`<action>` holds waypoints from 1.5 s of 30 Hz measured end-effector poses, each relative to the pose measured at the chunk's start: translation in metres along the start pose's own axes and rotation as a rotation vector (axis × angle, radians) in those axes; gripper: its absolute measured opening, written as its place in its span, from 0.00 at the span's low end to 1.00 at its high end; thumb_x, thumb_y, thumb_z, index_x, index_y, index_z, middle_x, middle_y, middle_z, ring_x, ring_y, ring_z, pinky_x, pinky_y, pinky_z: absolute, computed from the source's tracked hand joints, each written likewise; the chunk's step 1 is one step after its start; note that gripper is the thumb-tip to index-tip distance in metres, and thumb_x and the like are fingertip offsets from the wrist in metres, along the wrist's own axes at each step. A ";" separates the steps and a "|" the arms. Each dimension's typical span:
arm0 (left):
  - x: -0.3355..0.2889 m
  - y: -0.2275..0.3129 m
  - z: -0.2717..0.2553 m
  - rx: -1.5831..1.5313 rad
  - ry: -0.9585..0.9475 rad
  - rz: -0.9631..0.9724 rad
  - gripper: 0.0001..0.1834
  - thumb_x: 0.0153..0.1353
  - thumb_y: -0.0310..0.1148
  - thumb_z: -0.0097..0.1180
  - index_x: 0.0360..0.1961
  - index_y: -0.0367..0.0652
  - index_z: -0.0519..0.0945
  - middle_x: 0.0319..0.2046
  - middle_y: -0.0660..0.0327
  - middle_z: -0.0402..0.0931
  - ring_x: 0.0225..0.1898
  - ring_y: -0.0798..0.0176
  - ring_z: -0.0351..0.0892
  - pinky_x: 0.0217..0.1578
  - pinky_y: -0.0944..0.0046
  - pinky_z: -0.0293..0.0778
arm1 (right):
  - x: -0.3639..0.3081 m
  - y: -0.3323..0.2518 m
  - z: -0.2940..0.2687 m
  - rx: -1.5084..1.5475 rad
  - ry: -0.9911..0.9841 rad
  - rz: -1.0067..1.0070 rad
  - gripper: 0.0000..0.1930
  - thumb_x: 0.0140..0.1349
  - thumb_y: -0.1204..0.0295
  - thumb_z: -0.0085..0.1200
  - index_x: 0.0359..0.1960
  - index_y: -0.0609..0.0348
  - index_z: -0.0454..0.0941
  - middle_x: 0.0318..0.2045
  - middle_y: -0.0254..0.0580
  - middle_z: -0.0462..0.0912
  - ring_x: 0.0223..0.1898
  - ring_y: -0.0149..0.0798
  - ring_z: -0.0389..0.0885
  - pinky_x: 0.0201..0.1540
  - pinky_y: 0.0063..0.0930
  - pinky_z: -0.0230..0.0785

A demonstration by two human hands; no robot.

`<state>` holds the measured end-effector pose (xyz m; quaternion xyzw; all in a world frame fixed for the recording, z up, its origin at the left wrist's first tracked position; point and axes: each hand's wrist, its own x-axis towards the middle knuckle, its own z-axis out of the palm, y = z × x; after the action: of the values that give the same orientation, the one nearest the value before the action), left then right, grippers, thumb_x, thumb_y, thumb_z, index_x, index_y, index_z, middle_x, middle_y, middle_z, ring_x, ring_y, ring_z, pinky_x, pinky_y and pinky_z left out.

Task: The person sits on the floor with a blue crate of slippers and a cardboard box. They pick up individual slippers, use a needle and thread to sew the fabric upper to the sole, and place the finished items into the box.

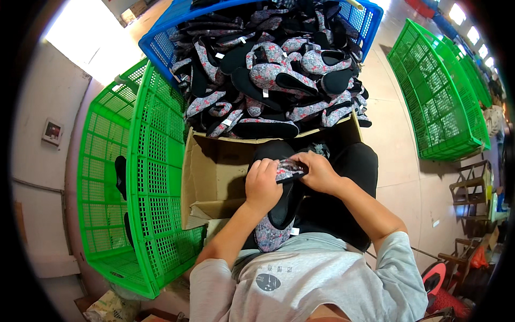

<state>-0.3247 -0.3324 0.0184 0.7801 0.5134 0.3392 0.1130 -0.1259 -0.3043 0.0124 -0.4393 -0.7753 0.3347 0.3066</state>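
Observation:
A floral slipper [273,234] in grey and red with a black lining lies lengthwise over my lap, a small white tag at its near end. My left hand [263,184] is closed round the left side of its far end. From the right, my right hand [318,172] pinches the patterned fabric there, thumb and fingers together. Between the two hands a patch of the floral cloth with a black edge shows. What lies under my fingertips is hidden. Beyond my knees, a big heap of similar slippers [268,75] with black soles spills toward me.
The heap fills a blue plastic crate [161,40] and reaches an open cardboard box [217,161] just beyond my lap. Green crates [161,188] stand close on my left, with a few dark slippers inside. Another green crate [437,96] and a wooden rack [472,185] are at the right.

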 end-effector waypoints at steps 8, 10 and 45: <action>-0.003 0.011 -0.061 -0.252 -0.321 0.021 0.11 0.46 0.23 0.61 0.34 0.37 0.81 0.30 0.50 0.76 0.36 0.42 0.77 0.37 0.53 0.72 | -0.008 -0.029 -0.028 0.234 -0.290 -0.080 0.19 0.46 0.82 0.59 0.43 0.58 0.83 0.31 0.42 0.81 0.34 0.41 0.77 0.40 0.31 0.69; -0.007 0.019 -0.075 -0.404 -0.465 -0.127 0.06 0.55 0.24 0.60 0.34 0.36 0.81 0.29 0.54 0.78 0.32 0.53 0.80 0.35 0.59 0.74 | -0.011 -0.031 -0.027 0.458 -0.398 0.003 0.17 0.47 0.83 0.57 0.42 0.61 0.83 0.29 0.36 0.79 0.33 0.32 0.76 0.38 0.27 0.68; -0.021 0.042 -0.017 -1.713 0.052 -0.652 0.22 0.68 0.22 0.52 0.63 0.37 0.70 0.54 0.57 0.76 0.55 0.60 0.76 0.57 0.59 0.71 | -0.040 -0.009 0.059 1.156 0.242 0.596 0.08 0.68 0.66 0.57 0.43 0.54 0.76 0.32 0.30 0.80 0.24 0.19 0.71 0.24 0.14 0.60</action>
<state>-0.3106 -0.3731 0.0445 0.2383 0.2834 0.5728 0.7313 -0.1584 -0.3580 -0.0228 -0.4341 -0.2760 0.7157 0.4723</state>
